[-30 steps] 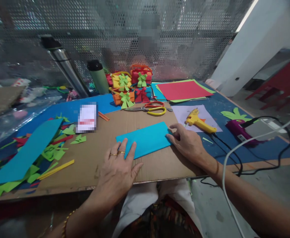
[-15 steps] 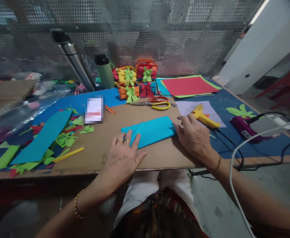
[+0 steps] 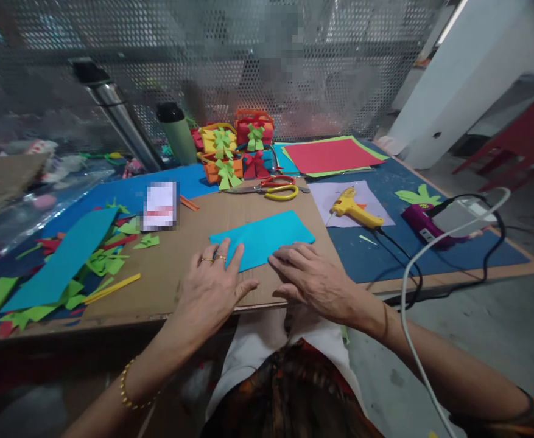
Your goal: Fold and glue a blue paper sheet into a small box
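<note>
A folded sheet of blue paper (image 3: 267, 237) lies flat on a piece of brown cardboard (image 3: 166, 261) in front of me. My left hand (image 3: 216, 277) rests open on its left near corner, fingers spread, with rings on two of them. On the near edge, toward the right, my right hand (image 3: 310, 277) lies open with its fingers stretched out over the paper. The fingertips of both hands touch the sheet. Beyond the paper are scissors (image 3: 271, 188) with one red and one yellow handle.
A yellow glue gun (image 3: 355, 210) stands on lilac paper (image 3: 380, 194) at right. Near it are a purple power socket (image 3: 419, 225) and a white cable (image 3: 406, 292). Coloured scraps (image 3: 106, 261) lie left. Behind stand small paper bags (image 3: 221, 170), a steel flask (image 3: 120, 115) and red paper (image 3: 330, 157).
My right hand has moved left and nearer, from the paper's right end to its near edge. My left hand keeps its place on the paper. The whole view has shifted slightly.
</note>
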Available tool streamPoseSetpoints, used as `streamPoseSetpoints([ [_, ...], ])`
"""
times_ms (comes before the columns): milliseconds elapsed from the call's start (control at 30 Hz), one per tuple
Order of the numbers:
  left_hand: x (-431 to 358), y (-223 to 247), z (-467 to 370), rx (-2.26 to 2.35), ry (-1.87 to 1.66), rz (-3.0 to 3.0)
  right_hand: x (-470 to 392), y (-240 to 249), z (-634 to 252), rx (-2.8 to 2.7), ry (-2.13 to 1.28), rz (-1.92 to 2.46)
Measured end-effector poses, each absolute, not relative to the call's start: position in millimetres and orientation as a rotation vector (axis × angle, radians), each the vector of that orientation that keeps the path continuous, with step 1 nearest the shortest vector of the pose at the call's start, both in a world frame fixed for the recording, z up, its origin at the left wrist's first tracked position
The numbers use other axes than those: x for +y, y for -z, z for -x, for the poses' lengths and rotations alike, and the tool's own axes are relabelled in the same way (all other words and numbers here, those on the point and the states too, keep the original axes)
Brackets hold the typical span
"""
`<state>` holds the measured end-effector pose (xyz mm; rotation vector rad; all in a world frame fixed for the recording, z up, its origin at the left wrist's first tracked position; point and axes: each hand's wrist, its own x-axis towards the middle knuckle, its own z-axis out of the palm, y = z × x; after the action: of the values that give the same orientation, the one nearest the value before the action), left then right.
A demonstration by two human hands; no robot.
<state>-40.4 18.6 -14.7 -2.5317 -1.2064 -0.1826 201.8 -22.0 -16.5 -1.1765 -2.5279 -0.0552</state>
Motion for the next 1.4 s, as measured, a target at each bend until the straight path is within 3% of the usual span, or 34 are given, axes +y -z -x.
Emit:
streamPoseSetpoints([
  [300,18,14,40,-1.226,0.182,2.54,-24,23,-269,-2.396,0.083,1.333],
  [500,20,12,39,-1.223,0.145,2.532,-23,0,-254,-2.277,0.253,1.475],
  [667,21,18,42,-1.183,0.158,2.474,-17,4,-221,-2.542,0.001,1.091],
  [867,26,25,43,-1.209,0.14,2.428,-13,20,-219,-2.581,-0.308,1.18],
  [1167,26,22,46,-1.238,0.176,2.464,-14,19,-217,-2.567,-0.33,1.181],
  [1400,21,45,8,-0.947,0.497,2.454,-14,18,-215,-2.548,-0.279,1.193],
])
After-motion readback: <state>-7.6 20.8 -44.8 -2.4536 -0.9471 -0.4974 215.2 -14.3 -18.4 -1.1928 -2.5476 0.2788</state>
